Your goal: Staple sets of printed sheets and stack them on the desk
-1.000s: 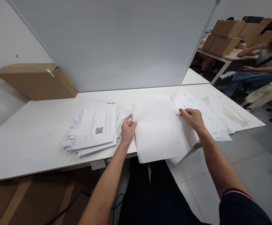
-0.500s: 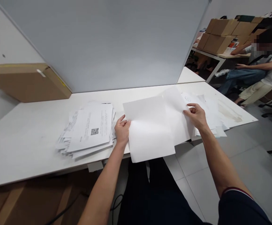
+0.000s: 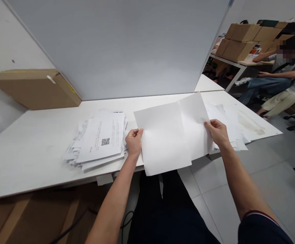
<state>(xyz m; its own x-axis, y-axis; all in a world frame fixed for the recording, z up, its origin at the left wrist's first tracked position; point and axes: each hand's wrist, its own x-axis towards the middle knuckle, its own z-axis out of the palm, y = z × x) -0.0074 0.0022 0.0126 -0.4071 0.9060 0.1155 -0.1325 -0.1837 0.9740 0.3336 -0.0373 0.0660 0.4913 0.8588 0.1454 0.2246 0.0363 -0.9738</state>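
Note:
Two blank white sheets of paper overlap in front of me, above the table's front edge. My left hand point(image 3: 134, 140) pinches the left edge of the nearer sheet point(image 3: 164, 142) between thumb and curled fingers. Partly behind it, the other sheet point(image 3: 196, 125) reaches to the right, its right edge pinched by my right hand point(image 3: 217, 131). Left of my left hand lies a messy stack of printed papers point(image 3: 99, 139), the top one bearing a QR code. More loose papers point(image 3: 220, 117) lie beyond my right hand, partly hidden by it and the sheet.
A white table point(image 3: 35, 152) runs along a grey-white panel point(image 3: 124, 47). A cardboard box point(image 3: 35, 89) leans at the back left. To the right, a seated person point(image 3: 290, 74) is near another desk stacked with cardboard boxes point(image 3: 241, 40). A black cable point(image 3: 71, 228) hangs below.
My right hand has closed on the right sheet's edge and drawn it flatter and more upright. My left hand's fingers have curled in around the nearer sheet. The view has shifted slightly.

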